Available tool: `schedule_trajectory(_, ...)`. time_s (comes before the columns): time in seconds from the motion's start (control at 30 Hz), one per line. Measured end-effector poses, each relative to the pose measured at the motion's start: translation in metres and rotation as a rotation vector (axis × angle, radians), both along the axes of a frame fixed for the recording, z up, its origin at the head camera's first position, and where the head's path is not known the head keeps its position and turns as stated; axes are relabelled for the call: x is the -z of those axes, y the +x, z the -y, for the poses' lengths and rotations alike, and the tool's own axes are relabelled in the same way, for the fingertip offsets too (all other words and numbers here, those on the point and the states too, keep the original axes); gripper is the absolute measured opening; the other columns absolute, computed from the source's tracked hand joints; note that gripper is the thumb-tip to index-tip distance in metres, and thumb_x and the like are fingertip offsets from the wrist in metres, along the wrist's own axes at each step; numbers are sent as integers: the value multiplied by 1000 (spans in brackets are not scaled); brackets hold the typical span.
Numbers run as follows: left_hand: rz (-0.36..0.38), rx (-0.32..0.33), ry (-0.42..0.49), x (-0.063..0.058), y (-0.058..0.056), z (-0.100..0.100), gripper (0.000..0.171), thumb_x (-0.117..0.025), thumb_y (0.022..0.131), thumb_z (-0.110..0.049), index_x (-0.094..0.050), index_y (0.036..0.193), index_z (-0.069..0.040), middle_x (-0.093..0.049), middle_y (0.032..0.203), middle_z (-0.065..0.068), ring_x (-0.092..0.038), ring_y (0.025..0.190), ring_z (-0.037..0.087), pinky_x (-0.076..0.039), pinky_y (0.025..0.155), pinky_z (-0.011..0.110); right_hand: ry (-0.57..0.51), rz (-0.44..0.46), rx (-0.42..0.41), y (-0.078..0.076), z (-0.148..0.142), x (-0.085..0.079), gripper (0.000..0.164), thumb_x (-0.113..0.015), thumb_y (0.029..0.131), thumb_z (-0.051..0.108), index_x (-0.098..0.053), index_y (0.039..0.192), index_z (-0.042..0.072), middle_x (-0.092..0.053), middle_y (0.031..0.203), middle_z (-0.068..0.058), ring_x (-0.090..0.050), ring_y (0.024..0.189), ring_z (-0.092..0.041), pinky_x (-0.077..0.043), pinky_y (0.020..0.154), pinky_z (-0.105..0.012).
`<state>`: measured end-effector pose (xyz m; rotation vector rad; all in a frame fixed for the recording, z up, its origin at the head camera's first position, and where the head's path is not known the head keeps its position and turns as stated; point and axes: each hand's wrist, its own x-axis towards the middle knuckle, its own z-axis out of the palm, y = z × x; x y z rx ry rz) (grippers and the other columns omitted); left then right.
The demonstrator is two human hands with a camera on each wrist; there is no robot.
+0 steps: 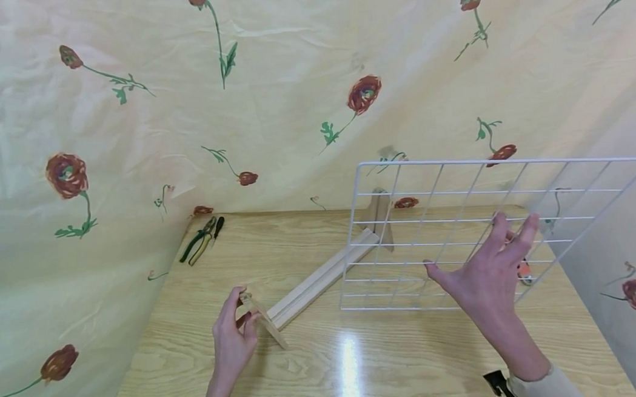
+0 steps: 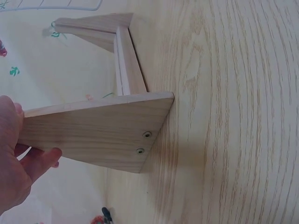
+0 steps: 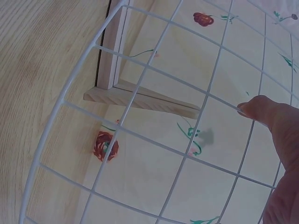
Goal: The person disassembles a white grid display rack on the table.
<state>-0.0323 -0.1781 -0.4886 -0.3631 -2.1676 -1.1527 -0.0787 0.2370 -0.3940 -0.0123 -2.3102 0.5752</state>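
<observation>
A wooden stand, two long rails (image 1: 323, 278) joined to an upright board at each end, sits diagonally on the table. My left hand (image 1: 233, 337) pinches the top of its near end board (image 2: 98, 130), which shows two screw heads (image 2: 147, 134) low on its outer face. The far end board (image 3: 145, 101) stands near the back, seen through a white wire grid (image 3: 208, 93). My right hand (image 1: 484, 285) holds this grid raised and tilted over the table's right side, thumb and fingers spread across its wires. Whether the grid touches the stand, I cannot tell.
At the back left lie pliers (image 1: 203, 241) beside a black-handled tool (image 1: 218, 226). A small red object (image 1: 523, 269) is partly hidden behind the grid. Near my right sleeve lies a black item (image 1: 497, 384). Flowered covering (image 1: 290, 103) rises behind and beside the table.
</observation>
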Motion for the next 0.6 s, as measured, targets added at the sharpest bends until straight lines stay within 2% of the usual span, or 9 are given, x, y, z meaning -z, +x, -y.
schedule_trajectory(0.23,-20,-1,-4,0,2,-1,64,-78,71,19,-54,129,7,-63,110,25,-66,94,45,-63,63,38,-63,42,12,-1,3,-1,138,-97,47,24,-13,153,-3,8,158,-28,-44,105,-57,-46,54,-73)
schedule_trajectory(0.43,-25,-7,4,2,3,-2,64,-79,71,19,-55,128,7,-63,109,25,-65,95,43,-63,64,40,-65,61,24,-1,4,-1,139,-98,47,26,-12,153,-2,7,158,-27,-47,98,-57,-47,52,-71)
schedule_trajectory(0.6,-25,-25,6,5,3,-2,65,-79,68,21,-55,127,8,-62,108,25,-65,95,43,-62,62,43,-50,40,23,-2,4,0,138,-98,47,27,-14,152,-3,6,158,-28,-49,92,-58,-48,52,-71)
